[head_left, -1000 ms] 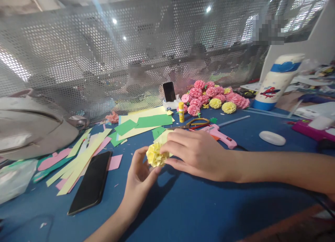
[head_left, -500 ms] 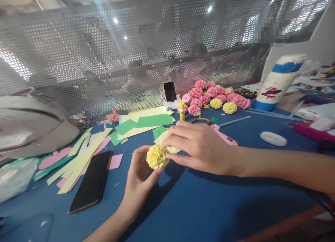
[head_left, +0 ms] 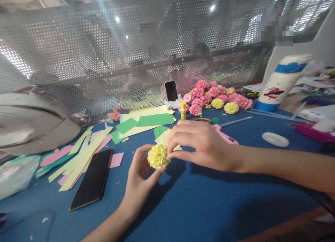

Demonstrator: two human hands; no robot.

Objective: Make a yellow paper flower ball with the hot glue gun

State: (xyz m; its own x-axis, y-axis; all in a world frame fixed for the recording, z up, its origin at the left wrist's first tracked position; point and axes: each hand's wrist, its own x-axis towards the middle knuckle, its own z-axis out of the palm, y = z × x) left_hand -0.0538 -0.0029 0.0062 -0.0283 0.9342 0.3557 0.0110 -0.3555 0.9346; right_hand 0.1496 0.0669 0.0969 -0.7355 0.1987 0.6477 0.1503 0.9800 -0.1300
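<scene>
Yellow paper flower (head_left: pixel 158 156) sits between both hands: left hand (head_left: pixel 140 175) clasps it from below-left, and right hand (head_left: pixel 202 142) pinches its right edge (both closed on it)

A blue table (head_left: pixel 199 207) lies under my left hand (head_left: pixel 138 175) and my right hand (head_left: pixel 206 144). Beyond them, a perforated metal screen (head_left: pixel 104 60) spans the table's far edge. Small round lights (head_left: pixel 117 19) shine above it. Up to the right of my right hand, bright windows (head_left: pixel 306 15) glow beside a white panel (head_left: pixel 321 43).
</scene>
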